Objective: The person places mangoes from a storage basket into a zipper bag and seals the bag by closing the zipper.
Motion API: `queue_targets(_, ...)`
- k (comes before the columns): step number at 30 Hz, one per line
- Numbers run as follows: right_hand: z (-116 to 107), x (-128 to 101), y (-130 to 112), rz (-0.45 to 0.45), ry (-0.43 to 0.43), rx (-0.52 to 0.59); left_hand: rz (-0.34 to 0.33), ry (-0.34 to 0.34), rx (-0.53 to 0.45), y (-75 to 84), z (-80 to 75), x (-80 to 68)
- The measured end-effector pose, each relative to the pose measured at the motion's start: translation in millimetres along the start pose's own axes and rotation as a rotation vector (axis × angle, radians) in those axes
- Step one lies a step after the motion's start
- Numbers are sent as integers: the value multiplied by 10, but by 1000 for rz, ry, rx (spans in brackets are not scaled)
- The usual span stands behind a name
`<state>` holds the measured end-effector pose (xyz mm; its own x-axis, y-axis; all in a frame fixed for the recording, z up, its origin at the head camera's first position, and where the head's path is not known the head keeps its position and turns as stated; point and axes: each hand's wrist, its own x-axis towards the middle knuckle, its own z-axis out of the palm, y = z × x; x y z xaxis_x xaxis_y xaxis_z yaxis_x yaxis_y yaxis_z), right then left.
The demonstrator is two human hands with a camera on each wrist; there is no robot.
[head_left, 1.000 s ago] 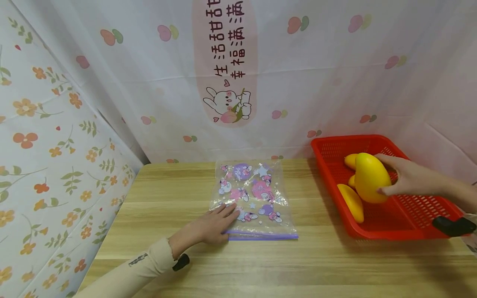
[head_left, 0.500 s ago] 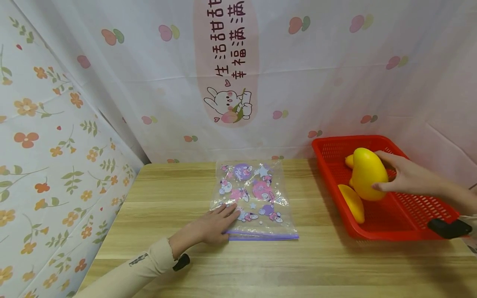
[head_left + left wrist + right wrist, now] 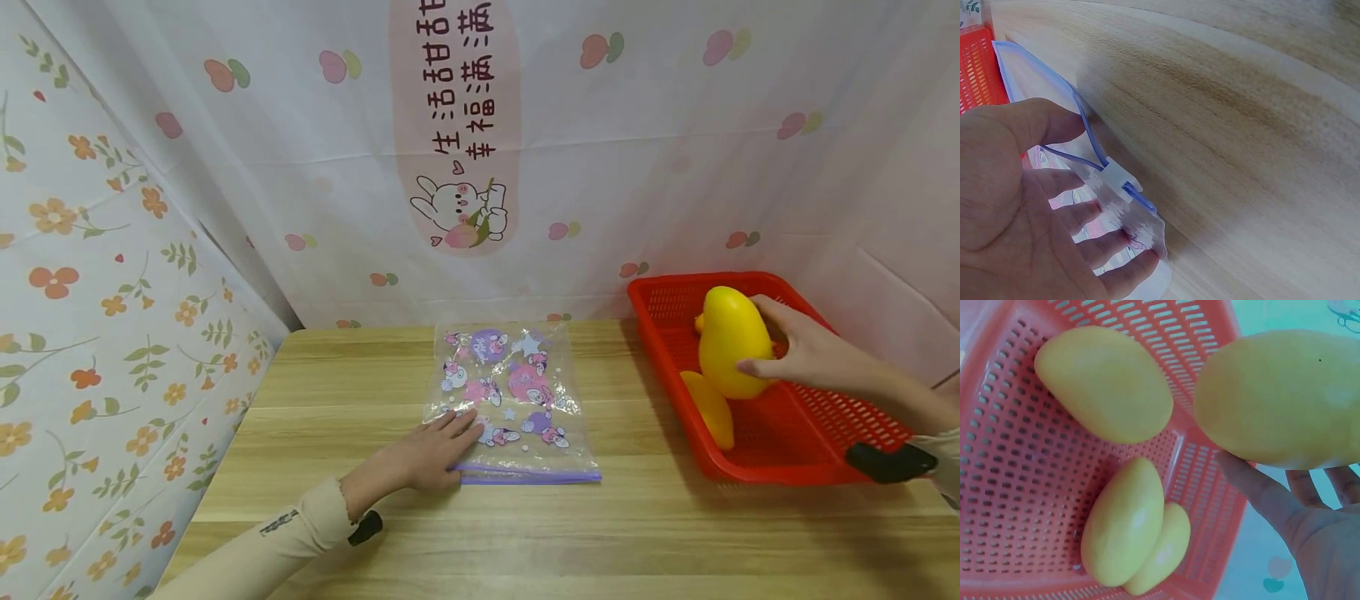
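A large yellow mango point(image 3: 733, 343) is gripped in my right hand point(image 3: 810, 354), thumb and fingers around its sides, above the red basket point(image 3: 693, 442). In the right wrist view the held mango point(image 3: 1282, 400) shows close up. Below it, three other mangoes lie in the basket, one point(image 3: 1104, 384) apart and two point(image 3: 1124, 522) side by side. My left hand point(image 3: 435, 454) rests with fingers spread on the lower left corner of a clear printed zip bag point(image 3: 525, 392). Its thumb touches the purple zip edge point(image 3: 1082, 115), near a white slider point(image 3: 1119, 178).
The wooden table point(image 3: 337, 383) carries the flat bag at its middle and the basket on the right. A curtain with a rabbit print point(image 3: 457, 204) hangs behind the table. Flowered cloth point(image 3: 112, 350) stands along the left side.
My right hand has lifted the mango up and a little left over the basket. My left hand and the bag have stayed in place.
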<state>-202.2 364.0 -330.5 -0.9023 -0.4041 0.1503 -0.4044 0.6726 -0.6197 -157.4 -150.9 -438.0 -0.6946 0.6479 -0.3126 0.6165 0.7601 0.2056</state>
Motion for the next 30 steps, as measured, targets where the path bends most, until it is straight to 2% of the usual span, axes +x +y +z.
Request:
queue_targets(6, 60, 9, -91, -21, 22, 44, 0, 6, 1, -1, 5, 1)
queue_targets(14, 136, 13, -177, -38, -5, 62, -7, 5, 3, -4, 11, 2)
queue_targets(30, 324, 44, -342, 15, 55, 78, -3, 4, 0, -10, 13, 7)
